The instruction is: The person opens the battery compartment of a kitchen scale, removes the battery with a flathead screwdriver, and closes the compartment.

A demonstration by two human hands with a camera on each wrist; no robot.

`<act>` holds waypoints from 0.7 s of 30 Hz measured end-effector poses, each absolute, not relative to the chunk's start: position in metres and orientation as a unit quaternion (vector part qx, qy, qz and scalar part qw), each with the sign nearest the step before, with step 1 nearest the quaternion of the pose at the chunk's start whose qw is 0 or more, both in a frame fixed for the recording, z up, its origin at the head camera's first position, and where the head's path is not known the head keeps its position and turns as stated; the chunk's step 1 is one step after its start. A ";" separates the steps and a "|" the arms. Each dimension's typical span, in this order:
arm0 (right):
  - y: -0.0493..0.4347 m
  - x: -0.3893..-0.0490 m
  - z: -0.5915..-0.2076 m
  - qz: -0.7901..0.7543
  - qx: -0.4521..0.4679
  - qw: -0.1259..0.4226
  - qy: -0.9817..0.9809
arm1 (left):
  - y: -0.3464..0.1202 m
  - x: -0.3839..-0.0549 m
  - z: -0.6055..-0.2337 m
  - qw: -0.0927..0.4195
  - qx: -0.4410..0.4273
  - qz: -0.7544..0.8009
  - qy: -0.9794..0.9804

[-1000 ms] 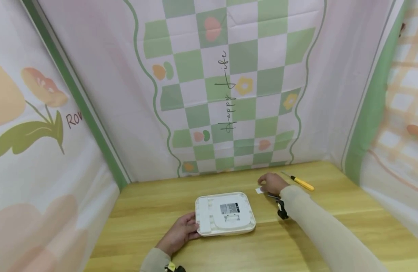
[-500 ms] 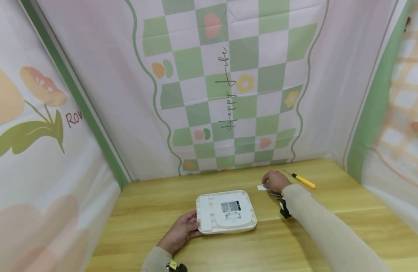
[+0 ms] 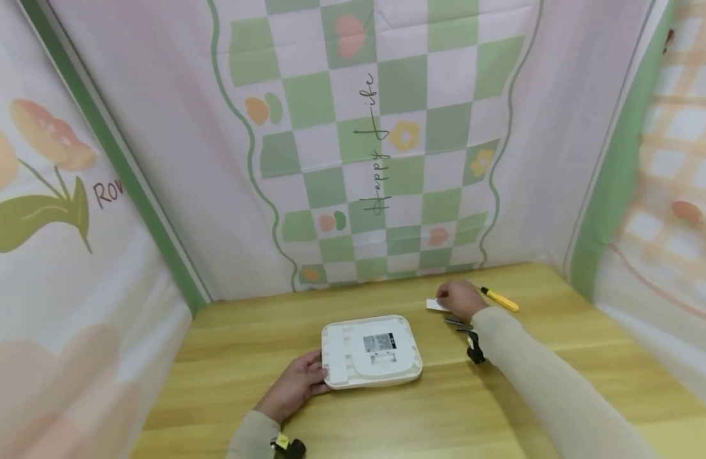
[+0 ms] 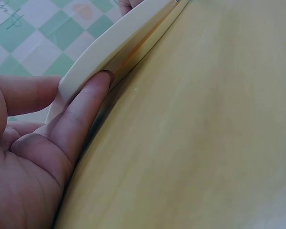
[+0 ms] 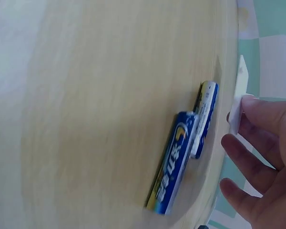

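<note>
A white square device (image 3: 337, 357) with rounded corners lies on the wooden table, its back with a printed label and a small battery recess facing up. My left hand (image 3: 292, 387) grips its left edge; in the left wrist view the thumb is at the rim and a finger (image 4: 81, 114) reaches under it. My right hand (image 3: 463, 299) pinches a small flat white cover (image 5: 239, 88) between thumb and finger, tilted up in the right wrist view. Near that hand, a blue battery (image 5: 174, 162) and another battery (image 5: 205, 119) lie side by side.
A screwdriver with a yellow handle (image 3: 500, 299) lies to the right of my right hand. Printed fabric with green checks (image 3: 353, 236) stands behind the wooden table (image 3: 243, 357), and more fabric hangs at both sides.
My right hand has closed its fingers on the small white cover and raised it from the table. The left hand has kept its hold on the device, which stays put.
</note>
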State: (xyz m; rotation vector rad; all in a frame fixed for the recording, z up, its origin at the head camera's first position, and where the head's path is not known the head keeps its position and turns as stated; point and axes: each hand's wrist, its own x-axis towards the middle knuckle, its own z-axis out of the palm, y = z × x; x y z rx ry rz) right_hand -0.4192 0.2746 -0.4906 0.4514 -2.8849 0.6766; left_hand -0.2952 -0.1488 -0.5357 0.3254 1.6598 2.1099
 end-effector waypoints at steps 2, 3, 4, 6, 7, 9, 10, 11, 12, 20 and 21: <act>0.275 -0.418 -0.488 0.233 0.142 0.070 -0.960 | -0.150 -0.296 -0.533 0.215 0.120 0.761 0.600; 0.276 -0.418 -0.487 0.237 0.137 0.070 -0.959 | -0.150 -0.297 -0.532 0.217 0.120 0.761 0.600; 0.276 -0.417 -0.486 0.245 0.133 0.070 -0.958 | -0.150 -0.297 -0.532 0.217 0.121 0.761 0.599; 0.278 -0.417 -0.486 0.262 0.121 0.072 -0.955 | -0.150 -0.298 -0.533 0.216 0.121 0.761 0.600; 0.278 -0.417 -0.487 0.270 0.117 0.075 -0.953 | -0.151 -0.299 -0.533 0.216 0.123 0.761 0.599; 0.279 -0.417 -0.487 0.293 0.115 0.075 -0.946 | -0.150 -0.299 -0.533 0.217 0.126 0.761 0.599; 0.279 -0.416 -0.488 0.306 0.113 0.075 -0.942 | -0.150 -0.299 -0.534 0.217 0.128 0.761 0.598; 0.279 -0.415 -0.488 0.321 0.108 0.074 -0.938 | -0.150 -0.299 -0.534 0.218 0.130 0.761 0.597; 0.279 -0.414 -0.488 0.337 0.108 0.071 -0.933 | -0.150 -0.299 -0.534 0.219 0.133 0.761 0.596; 0.282 -0.400 -0.490 0.438 0.094 0.074 -0.891 | -0.150 -0.297 -0.536 0.219 0.138 0.758 0.598; 0.282 -0.398 -0.490 0.453 0.089 0.070 -0.884 | -0.151 -0.296 -0.536 0.220 0.138 0.758 0.599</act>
